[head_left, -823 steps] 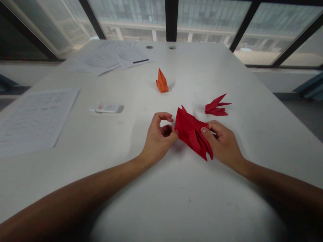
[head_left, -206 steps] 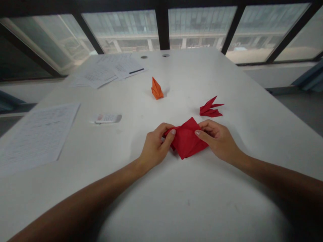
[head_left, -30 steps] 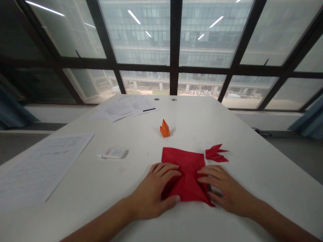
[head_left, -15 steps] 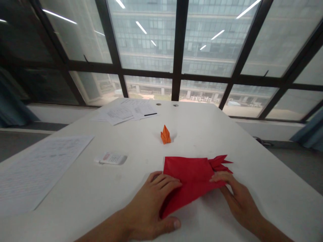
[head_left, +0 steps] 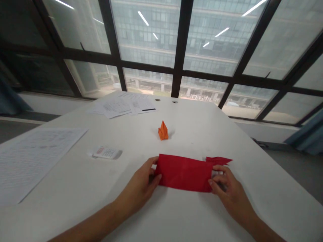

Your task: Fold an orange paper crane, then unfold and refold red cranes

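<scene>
While the left hand [head_left: 140,190] and the right hand [head_left: 229,191] pinch opposite short ends of a folded red paper band [head_left: 184,173], the band lies flat on the white counter [head_left: 75,198], right in front of the person. Its long axis runs crosswise, left to right, so neither hand is clearly nearer: each holds its own end. The left fingers curl around the left edge, and the right fingers, slightly spread, grip the right edge with the thumb hidden from here. Just past the band's far right corner sits a spiky red origami piece [head_left: 218,160], and from this angle I can't tell whether the two touch. Farther out stands an orange origami crane [head_left: 163,131], with a small white labelled packet [head_left: 106,153] off to its left. A printed sheet [head_left: 32,161] lies toward the left of the counter, and a loose stack of papers [head_left: 121,108] sits near the far edge, below the tall windows [head_left: 148,43].
</scene>
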A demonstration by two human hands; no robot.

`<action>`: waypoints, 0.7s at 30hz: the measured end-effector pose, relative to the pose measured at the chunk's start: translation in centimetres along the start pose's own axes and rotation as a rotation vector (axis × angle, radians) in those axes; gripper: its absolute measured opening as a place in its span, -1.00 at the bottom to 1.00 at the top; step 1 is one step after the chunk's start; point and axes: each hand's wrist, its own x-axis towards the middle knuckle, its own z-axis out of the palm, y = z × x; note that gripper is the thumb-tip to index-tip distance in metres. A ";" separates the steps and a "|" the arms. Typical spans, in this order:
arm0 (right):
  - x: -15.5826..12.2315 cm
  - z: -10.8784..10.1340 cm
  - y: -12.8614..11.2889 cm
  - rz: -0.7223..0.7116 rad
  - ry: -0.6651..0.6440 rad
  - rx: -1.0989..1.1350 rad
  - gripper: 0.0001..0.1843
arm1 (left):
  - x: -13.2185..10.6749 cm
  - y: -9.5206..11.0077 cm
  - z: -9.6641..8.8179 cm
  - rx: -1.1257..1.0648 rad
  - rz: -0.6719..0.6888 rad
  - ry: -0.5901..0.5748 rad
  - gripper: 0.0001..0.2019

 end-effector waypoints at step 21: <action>-1.5 0.2 -2.0 -0.549 -0.286 -0.527 -0.70 | -1.3 2.7 0.3 0.588 0.364 -0.233 -0.77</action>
